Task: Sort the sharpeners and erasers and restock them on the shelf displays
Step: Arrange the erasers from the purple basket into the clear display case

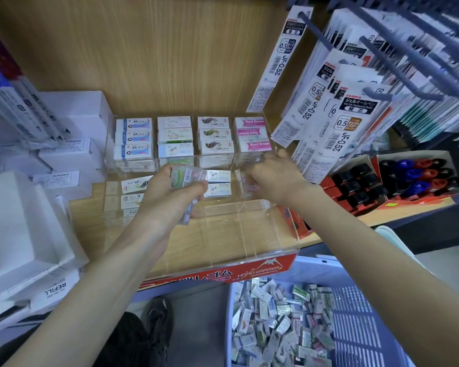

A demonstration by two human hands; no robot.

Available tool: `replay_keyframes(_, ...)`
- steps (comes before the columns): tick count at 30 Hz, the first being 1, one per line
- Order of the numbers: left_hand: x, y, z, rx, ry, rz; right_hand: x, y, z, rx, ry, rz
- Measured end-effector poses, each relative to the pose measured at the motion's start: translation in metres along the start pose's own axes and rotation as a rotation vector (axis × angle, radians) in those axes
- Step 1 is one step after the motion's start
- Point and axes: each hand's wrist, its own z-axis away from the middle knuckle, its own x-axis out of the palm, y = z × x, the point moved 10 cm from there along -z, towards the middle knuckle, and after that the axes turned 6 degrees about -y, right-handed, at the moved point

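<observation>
A clear acrylic display (252,207) with several compartments sits on the wooden shelf. Its back row holds stacked wrapped erasers (214,136), pink "Hard Eraser" ones (252,133) at the right. My left hand (170,192) grips a stack of wrapped erasers (187,178) above the display's middle. My right hand (273,176) reaches into the right compartment, fingers curled on a pinkish eraser (249,181) that is partly hidden. A blue basket (355,313) below the shelf is full of loose wrapped erasers (278,324).
White boxes (72,154) are stacked left of the display. Hanging pen-refill packs (337,112) on blue hooks crowd the upper right. Red trays of stamps or ink bottles (387,178) stand right of the display. The display's front compartments are bare.
</observation>
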Motion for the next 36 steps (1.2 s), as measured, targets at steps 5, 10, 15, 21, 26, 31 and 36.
replay_keyframes(5, 0.002, -0.002, -0.001, -0.016, -0.014, 0.017, 0.002, -0.001, -0.009, 0.059, 0.041, 0.150)
replay_keyframes(10, 0.009, -0.003, 0.001, -0.039, -0.062, 0.009, 0.000, 0.001, -0.004, 0.048, -0.012, 0.055)
replay_keyframes(15, 0.012, -0.001, 0.003, -0.028, -0.096, -0.007, -0.042, 0.005, 0.047, 0.031, 0.369, -0.725)
replay_keyframes(21, 0.028, 0.006, 0.008, 0.038, -0.195, -0.049, -0.006, -0.030, 0.061, 0.071, 0.177, -1.550)
replay_keyframes(26, 0.024, -0.002, 0.006, -0.038, -0.183, -0.014, -0.006, -0.016, 0.064, 0.022, 0.275, -1.667)
replay_keyframes(31, 0.036, -0.008, 0.007, -0.080, -0.247, -0.038, -0.009, -0.011, 0.066, 0.080, 0.383, -1.687)
replay_keyframes(36, 0.041, -0.007, 0.008, -0.109, -0.265, 0.094, -0.011, -0.030, 0.067, -0.086, 0.228, -1.768)
